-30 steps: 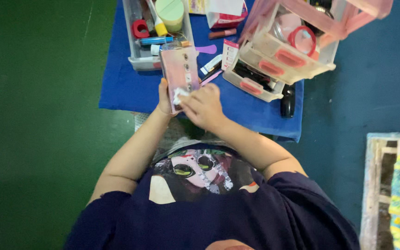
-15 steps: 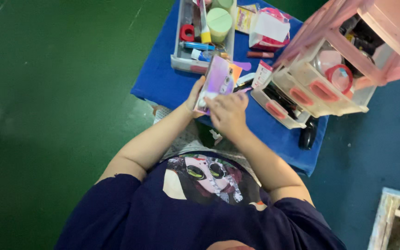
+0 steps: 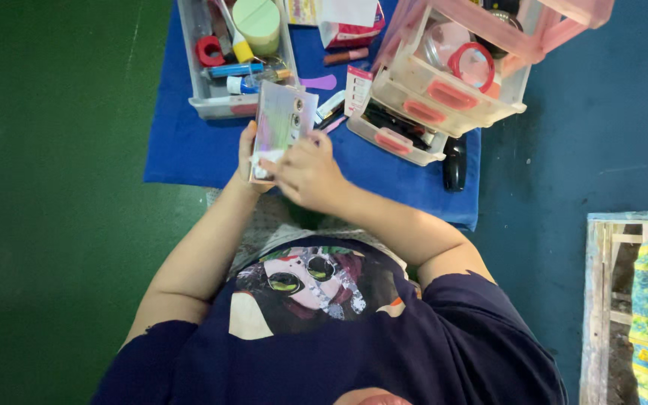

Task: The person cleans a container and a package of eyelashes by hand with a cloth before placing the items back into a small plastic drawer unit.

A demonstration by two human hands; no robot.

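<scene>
Both hands hold a small flat shiny packet (image 3: 282,124) with a pale holographic face above my lap. My left hand (image 3: 248,154) grips its left edge from behind. My right hand (image 3: 305,171) pinches its lower right corner with the fingers curled. The packet stands roughly upright, tilted a little to the right, in front of a blue cloth (image 3: 189,146) spread on the floor.
A clear tray (image 3: 208,105) with a red tape roll, tubes and a pale green round tub lies on the cloth. A pink and clear drawer unit (image 3: 451,90) stands at the right, its lowest drawer pulled out. A black device (image 3: 454,161) lies beside it. Green floor lies left, blue right.
The view has shifted from side to side across the frames. Both hands keep their hold on the packet, which now leans a little more to the right.
</scene>
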